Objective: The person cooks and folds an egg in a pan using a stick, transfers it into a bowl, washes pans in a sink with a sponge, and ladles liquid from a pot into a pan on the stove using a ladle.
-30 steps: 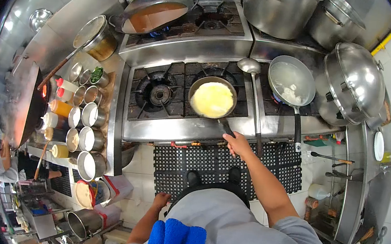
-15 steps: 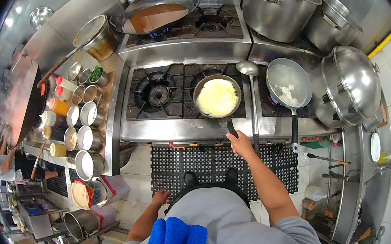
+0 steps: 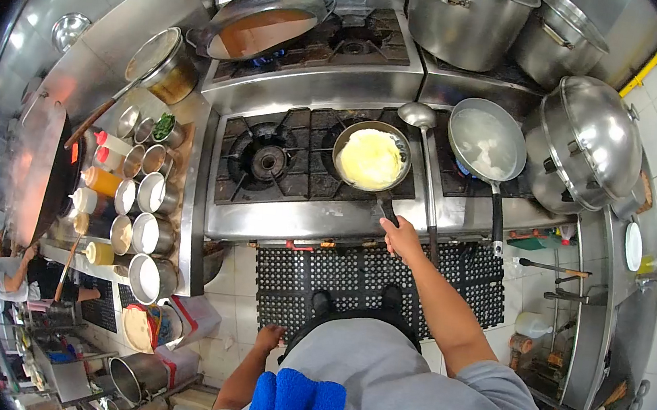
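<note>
My right hand (image 3: 400, 237) is wrapped around the dark handle of a frying pan (image 3: 340, 135) over the middle burner. A round yellow omelette (image 3: 370, 159) lies in this pan, with bare dark metal showing at its upper right. Down by my left side hangs my left hand (image 3: 270, 337), small in view, its fingers curled and nothing visible in them. To the right of the pan rests a long-handled ladle (image 3: 417, 115), lying across the stove top. A second pan (image 3: 467, 122) stands on the right burner, holding cloudy liquid and pale pieces over a blue flame.
A wok (image 3: 287, 2) of brown sauce sits over a flame at the back. Metal containers (image 3: 155, 193) and squeeze bottles (image 3: 96, 179) line the left counter. A domed steamer (image 3: 594, 146) stands at right. A co-worker (image 3: 4, 277) is at far left, near a steaming wok (image 3: 40, 172).
The frying pan has shifted slightly away from me and to the right in my right hand's grip. The omelette has slid within it, baring metal at the upper right. My left hand stays low.
</note>
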A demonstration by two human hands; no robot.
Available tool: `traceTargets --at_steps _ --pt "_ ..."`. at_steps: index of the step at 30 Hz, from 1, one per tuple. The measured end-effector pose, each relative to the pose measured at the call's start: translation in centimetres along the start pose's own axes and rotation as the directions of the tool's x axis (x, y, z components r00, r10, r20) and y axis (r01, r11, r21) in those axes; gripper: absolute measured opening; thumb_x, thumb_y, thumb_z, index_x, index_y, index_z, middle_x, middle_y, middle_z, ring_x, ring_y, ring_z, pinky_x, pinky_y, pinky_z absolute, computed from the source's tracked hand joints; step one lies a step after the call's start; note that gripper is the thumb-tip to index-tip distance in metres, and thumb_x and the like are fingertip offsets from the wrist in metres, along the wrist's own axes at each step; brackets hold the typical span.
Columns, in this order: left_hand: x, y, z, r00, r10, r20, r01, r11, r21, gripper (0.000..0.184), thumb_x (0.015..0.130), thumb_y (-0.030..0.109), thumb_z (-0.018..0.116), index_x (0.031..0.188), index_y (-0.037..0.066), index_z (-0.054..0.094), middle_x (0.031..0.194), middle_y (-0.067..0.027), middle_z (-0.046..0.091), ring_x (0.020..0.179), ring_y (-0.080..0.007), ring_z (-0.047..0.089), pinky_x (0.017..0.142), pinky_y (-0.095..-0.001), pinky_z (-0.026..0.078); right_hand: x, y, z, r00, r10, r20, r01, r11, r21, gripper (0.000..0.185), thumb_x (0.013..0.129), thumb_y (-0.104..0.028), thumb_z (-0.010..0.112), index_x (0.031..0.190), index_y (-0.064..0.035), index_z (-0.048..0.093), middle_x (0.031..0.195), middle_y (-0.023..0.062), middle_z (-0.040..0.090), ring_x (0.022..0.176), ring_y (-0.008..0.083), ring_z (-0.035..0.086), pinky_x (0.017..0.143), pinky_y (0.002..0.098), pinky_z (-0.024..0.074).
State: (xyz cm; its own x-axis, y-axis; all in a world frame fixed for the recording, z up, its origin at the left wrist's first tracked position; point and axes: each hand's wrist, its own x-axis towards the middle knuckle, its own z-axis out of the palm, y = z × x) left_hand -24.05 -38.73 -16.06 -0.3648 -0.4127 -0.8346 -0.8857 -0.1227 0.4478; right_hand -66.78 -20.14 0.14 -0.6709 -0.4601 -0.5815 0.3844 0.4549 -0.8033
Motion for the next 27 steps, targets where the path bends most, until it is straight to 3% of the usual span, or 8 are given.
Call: traceTargets --at_steps 5,7,11,14,18,22,25,27 --pt "-0.3 0.0 0.1 0.997 -0.055 -0.047 0.057 0.997 0.043 0.029 0.083 0.028 0.055 0.089 0.000 0.061 0.080 -0.0100 0.065 0.069 -0.0188 0.064 0.055 -0.0316 0.051 0.3 0.4 0.0 1.000 -0.021 0.019 0.020 0.999 0.036 0.034 0.088 -0.033 0.055 0.100 -0.0014 0.050 0.054 0.0021 0.048 0.039 0.0112 0.043 0.036 0.0273 0.0354" --pt "-0.5 -0.2 0.2 0.999 -0.045 -0.030 0.044 0.999 -0.003 0.030 0.082 0.028 0.055 0.090 0.000 0.062 0.082 -0.0099 0.065 0.069 -0.0188 0.064 0.055 -0.0317 0.051 0.6 0.7 0.9 0.997 0.001 -0.077 0.005 0.997 0.075 0.036 0.088 -0.033 0.056 0.103 -0.0010 0.051 0.055 0.0020 0.048 0.039 0.0111 0.043 0.036 0.0271 0.0356" --pt "-2.0 1.2 -0.1 0.999 -0.026 -0.044 0.029 0.997 0.072 0.032 0.081 0.030 0.055 0.090 0.000 0.062 0.084 -0.0103 0.066 0.068 -0.0194 0.064 0.055 -0.0317 0.051 0.4 0.9 0.2 0.998 -0.029 0.063 0.031 0.999 -0.033 0.036 0.088 -0.034 0.055 0.104 -0.0011 0.051 0.055 0.0022 0.048 0.038 0.0118 0.043 0.036 0.0277 0.0354" --pt "-1.5 0.6 -0.4 0.999 -0.010 -0.030 0.012 0.996 0.083 0.034 0.080 0.032 0.056 0.092 0.001 0.063 0.084 -0.0100 0.066 0.068 -0.0187 0.064 0.054 -0.0309 0.051 0.8 0.6 2.1 0.996 0.003 -0.085 0.006 0.994 0.113 0.042 0.087 -0.035 0.056 0.108 0.0010 0.050 0.055 0.0028 0.048 0.038 0.0115 0.042 0.035 0.0275 0.0349" --pt "-1.0 0.1 -0.8 0.996 0.093 -0.002 -0.092 0.990 0.102 0.036 0.081 0.032 0.056 0.093 0.000 0.062 0.085 -0.0099 0.065 0.068 -0.0177 0.064 0.053 -0.0303 0.051 1.5 1.0 1.4 0.997 -0.050 0.058 0.045 0.995 0.083 0.046 0.087 -0.035 0.056 0.112 0.0029 0.048 0.056 0.0035 0.050 0.040 0.0117 0.044 0.036 0.0276 0.0358" --pt "-1.2 0.2 -0.7 0.999 -0.022 -0.042 0.026 0.996 0.091 0.034 0.082 0.031 0.055 0.092 -0.001 0.062 0.084 -0.0104 0.065 0.067 -0.0173 0.064 0.053 -0.0304 0.051 2.7 1.1 3.0 0.999 -0.037 -0.016 0.038 0.997 0.066 0.044 0.086 -0.035 0.056 0.106 0.0043 0.048 0.056 0.0043 0.051 0.040 0.0134 0.047 0.037 0.0287 0.0392" --pt "0.1 -1.6 -1.1 0.960 0.276 0.048 -0.278 0.919 0.278 0.032 0.082 0.030 0.055 0.092 0.000 0.062 0.082 -0.0100 0.065 0.066 -0.0170 0.063 0.052 -0.0303 0.050 3.4 0.7 3.7 0.996 -0.071 -0.045 0.071 0.997 0.014 0.041 0.087 -0.035 0.055 0.101 0.0025 0.049 0.056 0.0046 0.052 0.041 0.0137 0.050 0.036 0.0291 0.0396" --pt "-0.3 -0.8 -0.8 1.000 -0.014 0.024 0.013 0.999 0.038 0.031 0.082 0.029 0.056 0.092 0.000 0.061 0.080 -0.0094 0.065 0.065 -0.0170 0.063 0.051 -0.0304 0.050 4.2 0.7 4.4 0.997 -0.052 -0.056 0.054 0.998 0.027 0.040 0.087 -0.036 0.055 0.099 0.0017 0.049 0.057 0.0049 0.053 0.041 0.0136 0.050 0.037 0.0290 0.0398"
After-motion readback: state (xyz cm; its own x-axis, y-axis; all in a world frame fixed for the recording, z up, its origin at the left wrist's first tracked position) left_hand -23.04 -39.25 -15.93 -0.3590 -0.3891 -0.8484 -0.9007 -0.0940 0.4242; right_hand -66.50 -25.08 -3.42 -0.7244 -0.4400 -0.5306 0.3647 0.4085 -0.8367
